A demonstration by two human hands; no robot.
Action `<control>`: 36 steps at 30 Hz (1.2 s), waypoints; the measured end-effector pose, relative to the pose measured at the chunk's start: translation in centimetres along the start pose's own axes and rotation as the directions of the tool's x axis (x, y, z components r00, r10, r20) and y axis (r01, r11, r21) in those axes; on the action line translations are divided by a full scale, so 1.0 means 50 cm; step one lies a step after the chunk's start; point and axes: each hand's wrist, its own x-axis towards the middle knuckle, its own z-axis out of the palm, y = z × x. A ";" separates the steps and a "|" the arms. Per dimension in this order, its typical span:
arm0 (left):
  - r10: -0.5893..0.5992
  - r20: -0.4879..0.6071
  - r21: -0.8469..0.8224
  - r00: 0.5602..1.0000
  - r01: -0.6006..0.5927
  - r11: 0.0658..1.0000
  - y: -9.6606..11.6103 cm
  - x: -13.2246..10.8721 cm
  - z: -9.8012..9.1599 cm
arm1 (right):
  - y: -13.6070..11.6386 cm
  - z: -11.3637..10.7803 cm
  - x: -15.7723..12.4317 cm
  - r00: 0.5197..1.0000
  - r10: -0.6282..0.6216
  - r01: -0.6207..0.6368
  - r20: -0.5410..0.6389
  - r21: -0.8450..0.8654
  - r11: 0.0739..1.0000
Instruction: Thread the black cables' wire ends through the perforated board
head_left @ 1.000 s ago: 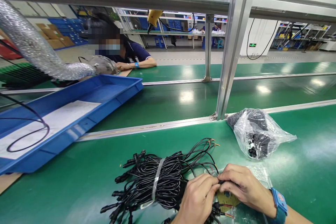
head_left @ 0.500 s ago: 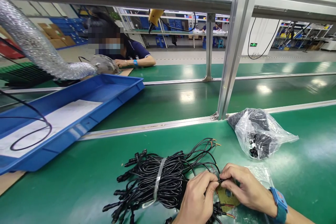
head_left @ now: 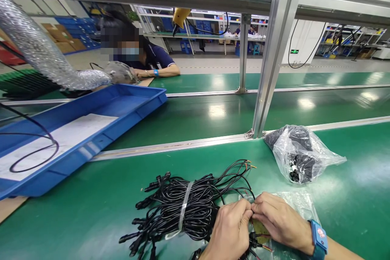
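A taped bundle of black cables (head_left: 183, 207) with plug ends lies on the green bench near me. My left hand (head_left: 230, 231) and my right hand (head_left: 278, 219) meet fingertip to fingertip just right of the bundle, both pinched on a thin black cable end (head_left: 252, 212) between them. Under my hands lie a small yellowish board (head_left: 258, 227) and a clear plastic bag (head_left: 297, 203). A blue wristband (head_left: 318, 237) is on my right wrist.
A clear bag of black parts (head_left: 297, 152) sits to the right by an aluminium post (head_left: 268, 69). A blue tray (head_left: 76, 130) with white paper and a cable loop stands at the left. A silver flexible duct (head_left: 39, 53) hangs above it. A person sits across the conveyor.
My two hands have drawn closer together until the fingertips touch, and shifted slightly up. The view tipped a little. The cable bundle and the bags stayed put.
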 end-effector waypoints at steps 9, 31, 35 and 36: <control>0.014 0.029 -0.094 0.999 -0.011 0.996 0.003 0.009 -0.016 | -0.006 -0.031 0.010 0.975 0.223 -0.214 -0.004 0.267 0.940; -0.007 0.046 -0.117 0.999 0.012 0.993 0.002 0.013 -0.019 | -0.002 -0.014 0.010 0.976 0.212 -0.187 -0.055 0.288 0.939; 0.027 0.013 -0.054 1.000 -0.026 0.998 -0.002 0.011 -0.020 | 0.002 -0.018 0.007 0.967 0.253 -0.235 -0.028 0.281 0.931; 0.033 0.008 -0.048 0.999 -0.032 0.998 -0.003 0.010 -0.018 | 0.002 -0.017 0.006 0.968 0.252 -0.236 -0.020 0.283 0.930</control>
